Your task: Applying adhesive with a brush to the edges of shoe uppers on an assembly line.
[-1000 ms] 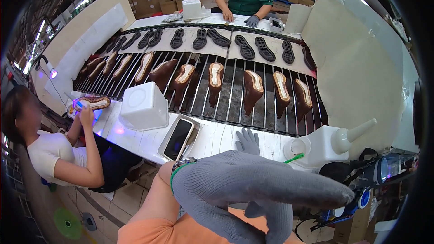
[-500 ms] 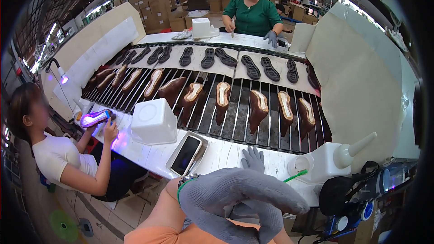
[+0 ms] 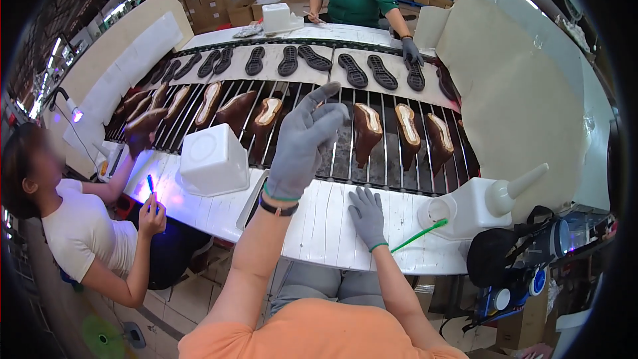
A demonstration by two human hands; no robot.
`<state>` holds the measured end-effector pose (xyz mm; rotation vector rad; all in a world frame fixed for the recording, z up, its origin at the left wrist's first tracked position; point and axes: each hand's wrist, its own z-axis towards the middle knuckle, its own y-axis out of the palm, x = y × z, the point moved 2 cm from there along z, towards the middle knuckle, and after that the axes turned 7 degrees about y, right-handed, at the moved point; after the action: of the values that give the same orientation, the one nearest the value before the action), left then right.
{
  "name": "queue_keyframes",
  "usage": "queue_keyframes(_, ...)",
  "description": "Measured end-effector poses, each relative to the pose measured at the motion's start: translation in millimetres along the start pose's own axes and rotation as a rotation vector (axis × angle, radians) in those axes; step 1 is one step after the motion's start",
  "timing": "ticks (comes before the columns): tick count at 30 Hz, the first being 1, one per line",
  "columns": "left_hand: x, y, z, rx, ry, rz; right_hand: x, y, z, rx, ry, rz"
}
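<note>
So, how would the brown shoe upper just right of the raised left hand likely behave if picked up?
The brown shoe upper probably feels stiff, since it shows a full, rounded shape. It could tip if nudged, as it sits underside up over spaced metal bars.

Cardboard boxes point(image 3: 199, 0) stand stacked behind; a lamp point(image 3: 77, 115) glows left; right, perhaps a black bag point(image 3: 490, 259).
</note>
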<state>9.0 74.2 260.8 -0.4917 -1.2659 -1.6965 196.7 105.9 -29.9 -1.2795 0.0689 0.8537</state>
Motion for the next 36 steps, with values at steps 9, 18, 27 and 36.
queue_keyframes(9, -32, -37, 9, 0.118, 0.023, -0.019, 3, 1, 1, -0.032, 0.014, 0.001)
queue_keyframes(18, -40, -47, 5, 0.178, 0.051, 0.062, -13, -33, 25, -0.235, 0.265, 0.343)
queue_keyframes(27, -194, -119, -60, 0.23, -0.135, 0.711, -146, -288, 143, -0.147, -0.499, 0.175)
queue_keyframes(36, -224, -119, -127, -0.2, -0.185, 1.318, -209, -323, 164, -0.591, -0.227, -0.066)
